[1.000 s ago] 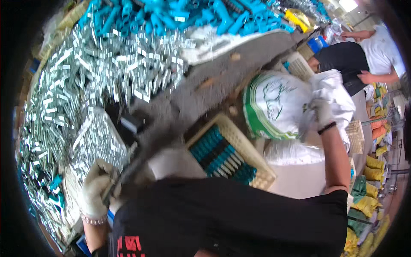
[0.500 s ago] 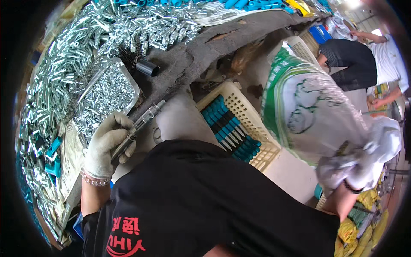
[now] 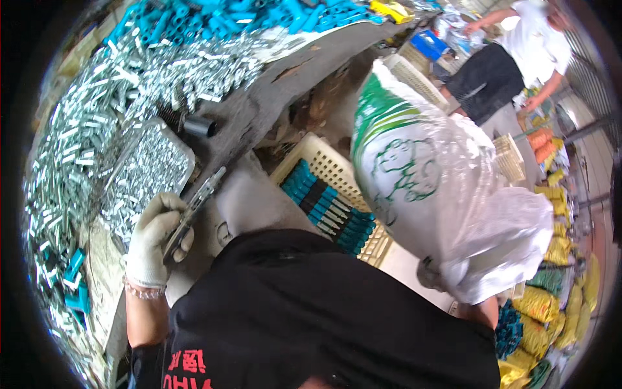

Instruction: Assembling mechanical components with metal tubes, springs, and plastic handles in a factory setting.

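Note:
My left hand [image 3: 150, 243], in a pale work glove, is closed around a slim metal assembly [image 3: 203, 193] with a dark lower end. Its bright tip slants up and away from me. Just beyond the hand sits a clear tray [image 3: 146, 175] heaped with small shiny metal pieces. On the right, my gloved right hand [image 3: 431, 275] grips the gathered edge of a large white plastic sack [image 3: 447, 188] with green print. Loose plastic covers much of that hand. Between my hands stands a cream crate [image 3: 324, 155] holding rows of teal-and-black handled tools [image 3: 330, 211].
Loose metal parts [image 3: 71, 149] cover the bench at left, with teal plastic pieces [image 3: 220, 19] heaped behind. A black cylinder [image 3: 199, 126] lies near the bench edge. Another person [image 3: 499, 71] is at the far right, and yellow sacks [image 3: 538, 301] are piled on the right.
The view has swung to the right. My right hand has come lower and nearer my body, and the sack's loose plastic now drapes over it. The left hand keeps hold of the metal assembly.

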Action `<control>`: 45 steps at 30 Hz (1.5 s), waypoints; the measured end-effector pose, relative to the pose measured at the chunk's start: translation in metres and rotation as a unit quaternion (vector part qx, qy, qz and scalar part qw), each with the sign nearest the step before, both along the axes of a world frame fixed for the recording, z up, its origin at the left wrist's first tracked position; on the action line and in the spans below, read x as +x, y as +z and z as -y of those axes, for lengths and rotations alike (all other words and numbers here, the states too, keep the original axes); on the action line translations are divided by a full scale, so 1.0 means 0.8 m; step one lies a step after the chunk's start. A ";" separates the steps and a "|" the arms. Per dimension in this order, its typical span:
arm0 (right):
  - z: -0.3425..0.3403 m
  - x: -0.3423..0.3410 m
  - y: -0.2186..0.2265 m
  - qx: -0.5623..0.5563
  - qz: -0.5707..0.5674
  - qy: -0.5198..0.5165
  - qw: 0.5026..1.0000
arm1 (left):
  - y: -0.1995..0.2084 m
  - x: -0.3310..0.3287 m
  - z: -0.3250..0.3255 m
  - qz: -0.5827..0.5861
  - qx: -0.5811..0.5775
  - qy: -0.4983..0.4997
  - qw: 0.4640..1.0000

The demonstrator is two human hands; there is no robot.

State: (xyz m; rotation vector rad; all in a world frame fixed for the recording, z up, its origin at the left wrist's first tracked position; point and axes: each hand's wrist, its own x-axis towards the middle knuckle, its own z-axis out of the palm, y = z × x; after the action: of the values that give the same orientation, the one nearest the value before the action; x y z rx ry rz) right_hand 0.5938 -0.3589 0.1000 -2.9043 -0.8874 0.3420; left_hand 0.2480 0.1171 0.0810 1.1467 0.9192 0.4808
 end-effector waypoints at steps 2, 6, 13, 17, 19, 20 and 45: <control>-0.072 -0.023 -0.020 0.051 -0.014 0.015 0.998 | 0.008 0.009 0.002 0.009 0.022 -0.033 0.999; -0.077 -0.045 -0.032 0.113 -0.035 0.098 0.988 | -0.008 -0.002 0.007 0.044 0.018 -0.003 0.999; -0.156 -0.083 -0.090 0.221 -0.071 0.250 0.940 | -0.016 -0.020 0.030 0.072 0.047 0.021 0.996; -0.188 -0.113 -0.129 0.258 -0.114 0.369 0.886 | -0.011 -0.028 0.042 0.061 0.061 0.028 0.996; -0.181 -0.100 -0.131 0.273 -0.138 0.430 0.850 | -0.011 -0.035 0.049 0.073 0.051 0.041 0.995; -0.183 -0.097 -0.133 0.279 -0.150 0.459 0.830 | -0.013 -0.037 0.053 0.094 0.043 0.055 0.993; -0.188 -0.119 -0.147 0.413 -0.331 0.425 0.734 | -0.037 -0.075 0.042 0.125 0.044 0.038 0.990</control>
State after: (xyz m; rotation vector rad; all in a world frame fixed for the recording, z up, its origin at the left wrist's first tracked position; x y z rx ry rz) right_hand 0.4990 -0.2084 -0.0179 -1.2704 -1.5882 0.7215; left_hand 0.1880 0.0839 0.0511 1.1043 0.7309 0.7158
